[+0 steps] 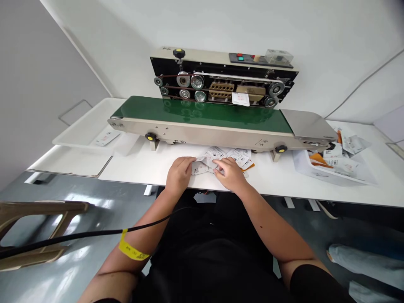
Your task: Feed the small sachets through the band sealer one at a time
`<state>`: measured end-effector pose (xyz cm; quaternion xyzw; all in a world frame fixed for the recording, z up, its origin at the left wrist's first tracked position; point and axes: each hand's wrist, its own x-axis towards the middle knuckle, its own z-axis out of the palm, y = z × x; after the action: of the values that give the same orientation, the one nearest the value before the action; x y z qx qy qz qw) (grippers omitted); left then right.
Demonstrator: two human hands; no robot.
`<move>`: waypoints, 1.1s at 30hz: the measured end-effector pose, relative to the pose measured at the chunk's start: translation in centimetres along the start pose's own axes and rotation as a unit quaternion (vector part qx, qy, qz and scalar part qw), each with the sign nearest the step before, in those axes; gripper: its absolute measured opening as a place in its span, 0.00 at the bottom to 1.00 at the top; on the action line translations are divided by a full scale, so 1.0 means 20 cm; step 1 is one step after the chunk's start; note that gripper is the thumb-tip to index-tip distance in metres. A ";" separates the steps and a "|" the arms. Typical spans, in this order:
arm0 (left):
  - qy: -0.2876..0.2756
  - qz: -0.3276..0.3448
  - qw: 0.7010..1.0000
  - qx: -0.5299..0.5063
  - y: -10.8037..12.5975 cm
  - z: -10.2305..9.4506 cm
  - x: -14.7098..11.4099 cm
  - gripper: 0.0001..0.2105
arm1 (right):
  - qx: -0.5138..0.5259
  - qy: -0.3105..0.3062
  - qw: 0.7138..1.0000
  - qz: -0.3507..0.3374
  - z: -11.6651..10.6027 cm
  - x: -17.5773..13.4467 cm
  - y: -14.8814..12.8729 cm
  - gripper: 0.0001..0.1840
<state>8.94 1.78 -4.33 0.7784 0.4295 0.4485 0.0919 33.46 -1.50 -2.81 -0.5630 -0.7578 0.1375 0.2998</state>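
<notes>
My left hand (179,173) is closed, its fingertips pinching the left edge of a white printed packet (206,159) just above the table. From the other side my right hand (232,173) has thumb and forefinger curled at the same packet's right edge. Beneath and behind it lie several more flat packets (238,157) with black print, some showing an orange side. Past my hands stands a band sealing machine (186,131) with a green conveyor belt (151,107). One white packet (240,99) hangs upright at its sealing bars, over the belt.
A white bin (334,177) heaped with packets stands at the right. At the left, a translucent tray (74,126) holds a few packets (107,137). A black cable (94,233) crosses my left forearm. A stool (44,206) and another person's leg (366,265) are nearby.
</notes>
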 end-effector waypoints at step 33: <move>-0.217 0.080 0.970 0.074 -0.04 0.10 0.09 0.29 | 0.428 0.312 0.800 0.281 -1.04 0.65 0.51 0.10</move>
<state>10.46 4.05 -4.80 0.8935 0.3679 0.2415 0.0889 51.61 11.35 11.72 -0.5784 -0.2956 0.3426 0.6787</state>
